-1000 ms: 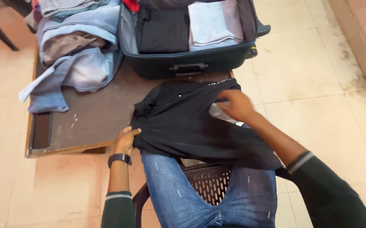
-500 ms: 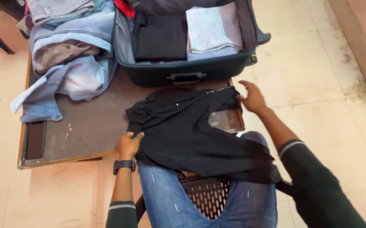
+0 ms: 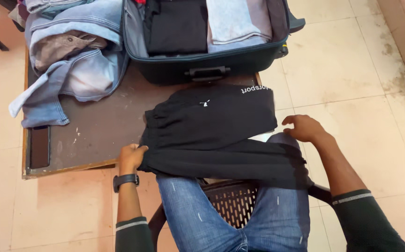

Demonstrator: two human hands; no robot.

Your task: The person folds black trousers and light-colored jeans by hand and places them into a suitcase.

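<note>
A black garment [image 3: 212,128] with an elastic waistband lies spread over the brown table's [image 3: 99,130] front edge and across my blue-jeaned knees. My left hand [image 3: 131,156] pinches its waistband end at the table's front edge. My right hand [image 3: 304,128] hovers with loosely curled fingers just off the garment's right side, above my knee, holding nothing. Behind the garment stands an open dark suitcase [image 3: 202,65] with folded black and pale blue clothes inside.
A heap of denim and grey clothes [image 3: 71,60] covers the table's back left. A dark phone [image 3: 39,147] lies at the table's front left corner. I sit on a brown plastic chair [image 3: 230,200]. Tiled floor surrounds the table.
The garment has been laid flat and smooth over the table's right corner. My right hand drew back from its far edge toward my knee. My left hand kept its hold.
</note>
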